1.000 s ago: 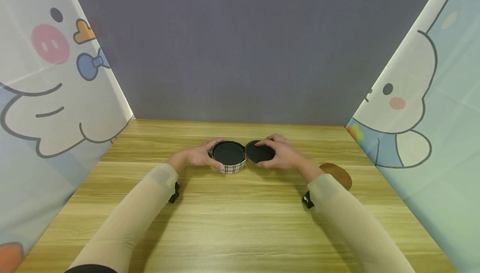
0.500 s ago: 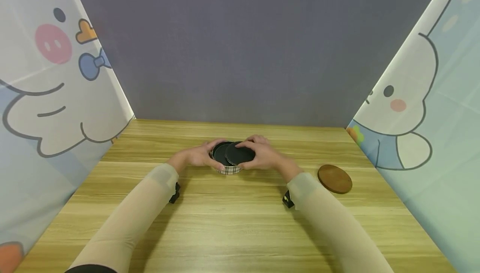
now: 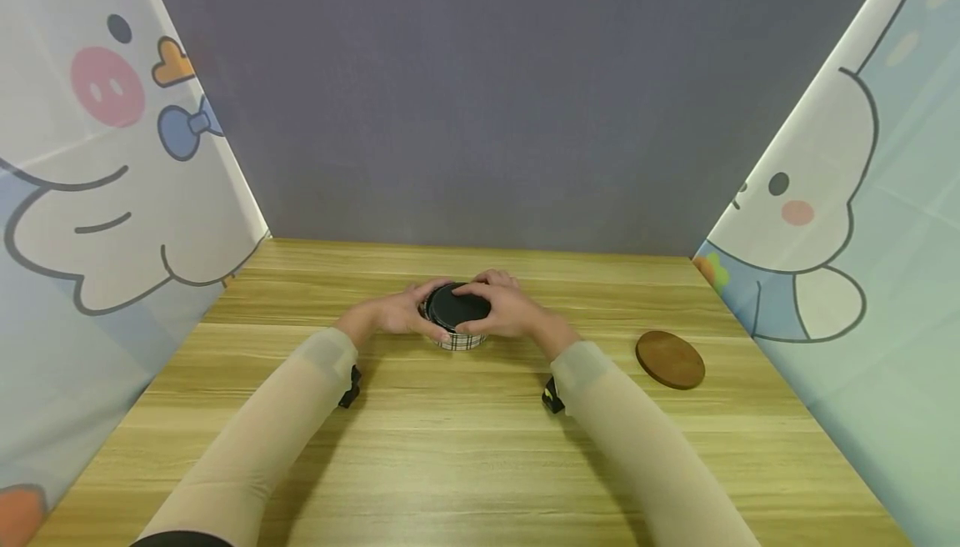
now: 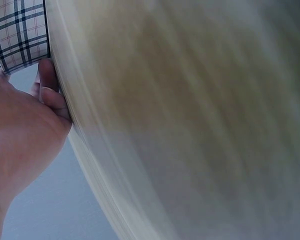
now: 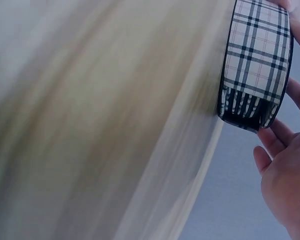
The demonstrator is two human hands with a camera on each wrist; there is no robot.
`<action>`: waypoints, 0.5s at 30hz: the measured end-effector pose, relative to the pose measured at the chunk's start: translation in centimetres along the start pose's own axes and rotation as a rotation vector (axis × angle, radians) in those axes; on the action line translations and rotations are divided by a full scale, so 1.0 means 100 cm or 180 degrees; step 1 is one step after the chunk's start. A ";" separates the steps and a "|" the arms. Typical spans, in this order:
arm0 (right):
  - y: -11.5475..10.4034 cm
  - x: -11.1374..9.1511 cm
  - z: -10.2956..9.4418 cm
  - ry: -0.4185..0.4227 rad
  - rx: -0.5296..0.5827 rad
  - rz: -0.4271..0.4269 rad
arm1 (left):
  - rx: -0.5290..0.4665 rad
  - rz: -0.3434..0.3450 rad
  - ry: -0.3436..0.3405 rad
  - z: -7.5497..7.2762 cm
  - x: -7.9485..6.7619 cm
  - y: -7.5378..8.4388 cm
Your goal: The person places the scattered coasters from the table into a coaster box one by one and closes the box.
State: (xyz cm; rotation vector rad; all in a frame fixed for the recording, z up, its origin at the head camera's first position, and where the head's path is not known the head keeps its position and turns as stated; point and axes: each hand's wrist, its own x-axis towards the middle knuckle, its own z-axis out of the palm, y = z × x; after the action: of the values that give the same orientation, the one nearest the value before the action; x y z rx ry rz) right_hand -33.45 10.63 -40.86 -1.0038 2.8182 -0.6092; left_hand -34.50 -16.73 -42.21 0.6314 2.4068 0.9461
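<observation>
In the head view a round holder (image 3: 461, 343) with a plaid side stands on the table, its plaid wall also filling the top left corner of the left wrist view. My left hand (image 3: 399, 312) grips it, thumb at the front and fingers round the far side. A black round coaster (image 3: 459, 308) lies over its top, a little off-centre to the right. My right hand (image 3: 513, 307) holds this coaster between thumb and fingers. The right wrist view shows a striped gap (image 5: 246, 107) in the plaid wall, close to my right fingertips (image 5: 270, 142).
A brown wooden disc (image 3: 670, 359) lies flat to the right of my right forearm. The wood-grain table (image 3: 450, 447) meets a grey panel (image 3: 480, 113) at the back. Sheets printed with cartoons hang at the left (image 3: 75, 197) and right sides.
My right hand has carried the black coaster leftward from beside the holder to over its top. The wooden disc has come fully into view. My left hand stays on the holder.
</observation>
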 end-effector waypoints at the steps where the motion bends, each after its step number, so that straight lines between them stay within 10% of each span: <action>1: 0.000 0.000 0.000 -0.0011 0.0014 0.0004 | -0.0009 0.0000 0.0000 0.000 0.000 0.000; 15: 0.006 -0.001 0.003 -0.0090 0.0044 -0.0091 | -0.0061 0.0001 0.0011 0.001 0.003 0.000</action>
State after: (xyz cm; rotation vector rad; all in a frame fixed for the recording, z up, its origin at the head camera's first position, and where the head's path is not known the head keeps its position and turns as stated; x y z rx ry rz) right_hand -33.68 11.02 -41.34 -1.0435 2.7761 -0.6116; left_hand -34.69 -16.55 -42.33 0.6239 2.3978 0.9699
